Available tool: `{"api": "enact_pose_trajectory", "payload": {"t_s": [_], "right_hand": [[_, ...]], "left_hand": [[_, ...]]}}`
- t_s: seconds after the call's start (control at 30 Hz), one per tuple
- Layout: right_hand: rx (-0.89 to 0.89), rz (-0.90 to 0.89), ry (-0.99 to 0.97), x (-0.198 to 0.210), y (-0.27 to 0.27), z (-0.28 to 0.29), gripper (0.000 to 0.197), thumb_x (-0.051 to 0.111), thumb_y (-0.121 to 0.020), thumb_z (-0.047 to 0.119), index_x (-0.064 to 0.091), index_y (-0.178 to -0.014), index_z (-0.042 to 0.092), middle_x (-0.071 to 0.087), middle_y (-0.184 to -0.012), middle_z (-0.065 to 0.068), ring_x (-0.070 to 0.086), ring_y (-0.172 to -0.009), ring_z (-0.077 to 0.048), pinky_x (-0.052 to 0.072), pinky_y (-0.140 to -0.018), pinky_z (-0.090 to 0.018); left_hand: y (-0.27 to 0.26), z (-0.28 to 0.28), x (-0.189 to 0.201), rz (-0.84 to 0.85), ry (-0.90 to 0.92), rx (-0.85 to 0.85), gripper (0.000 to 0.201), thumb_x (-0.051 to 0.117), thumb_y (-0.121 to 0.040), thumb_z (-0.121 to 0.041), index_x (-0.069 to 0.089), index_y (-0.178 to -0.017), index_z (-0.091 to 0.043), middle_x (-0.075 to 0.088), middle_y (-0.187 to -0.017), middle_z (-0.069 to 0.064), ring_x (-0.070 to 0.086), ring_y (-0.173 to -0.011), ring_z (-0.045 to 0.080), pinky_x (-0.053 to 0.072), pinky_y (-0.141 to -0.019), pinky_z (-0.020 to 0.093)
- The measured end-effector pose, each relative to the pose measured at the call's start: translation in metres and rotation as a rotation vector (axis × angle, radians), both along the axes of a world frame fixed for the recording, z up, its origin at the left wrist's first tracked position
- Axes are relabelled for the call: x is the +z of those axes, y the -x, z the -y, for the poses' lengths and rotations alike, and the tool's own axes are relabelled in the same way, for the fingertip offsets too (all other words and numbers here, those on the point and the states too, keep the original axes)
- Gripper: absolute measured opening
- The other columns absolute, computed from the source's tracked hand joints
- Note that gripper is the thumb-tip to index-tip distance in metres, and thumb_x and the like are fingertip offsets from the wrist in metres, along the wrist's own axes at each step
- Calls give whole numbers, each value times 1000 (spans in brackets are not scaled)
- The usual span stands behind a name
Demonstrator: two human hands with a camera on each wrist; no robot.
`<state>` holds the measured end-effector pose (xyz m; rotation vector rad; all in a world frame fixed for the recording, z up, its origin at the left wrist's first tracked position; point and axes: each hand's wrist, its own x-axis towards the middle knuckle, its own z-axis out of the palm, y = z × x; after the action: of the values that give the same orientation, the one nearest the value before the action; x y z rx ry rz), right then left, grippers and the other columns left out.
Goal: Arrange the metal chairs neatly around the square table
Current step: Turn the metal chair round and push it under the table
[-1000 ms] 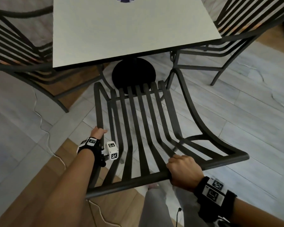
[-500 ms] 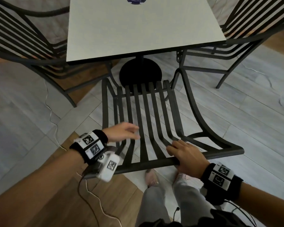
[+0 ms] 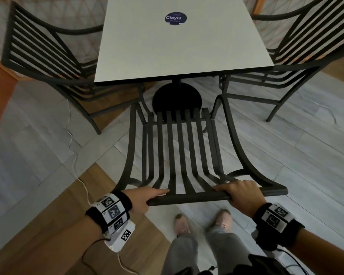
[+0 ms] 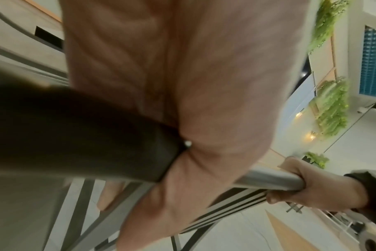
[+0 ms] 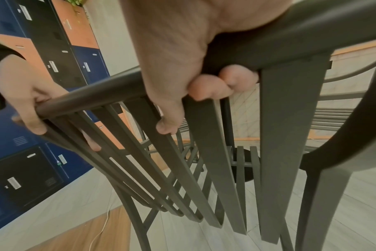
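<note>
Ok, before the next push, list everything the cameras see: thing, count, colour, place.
square table: one, pale top, black round base, ahead.
ClayG sticker: one, dark blue, on the tabletop.
near chair: one, dark metal, slatted, front edge at the table base.
side chairs: two, dark metal, one on the table's left, one on its right.
white cable: one, on the floor at left.
lockers: blue, black and orange, behind.
left hand: grips the near chair's top rail.
right hand: grips the same rail.
</note>
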<state>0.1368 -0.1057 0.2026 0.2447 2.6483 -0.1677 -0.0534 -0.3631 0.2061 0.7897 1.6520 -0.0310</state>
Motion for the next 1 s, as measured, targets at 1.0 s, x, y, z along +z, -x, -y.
{"api": "enact_pose_trajectory", "payload": {"t_s": [1.0], "right_hand": [[-43,-117,-110,-1,142,-85,30,60,-83,53,68,-94,26,56,-72,4,63,-78,-23,46,-62,-32]], "left_hand": [[101,-86,28,-471,-166,214,58,42,-83,-6,57,-127,-40,69,-110,11,64,-97,29,52,-85,40]]}}
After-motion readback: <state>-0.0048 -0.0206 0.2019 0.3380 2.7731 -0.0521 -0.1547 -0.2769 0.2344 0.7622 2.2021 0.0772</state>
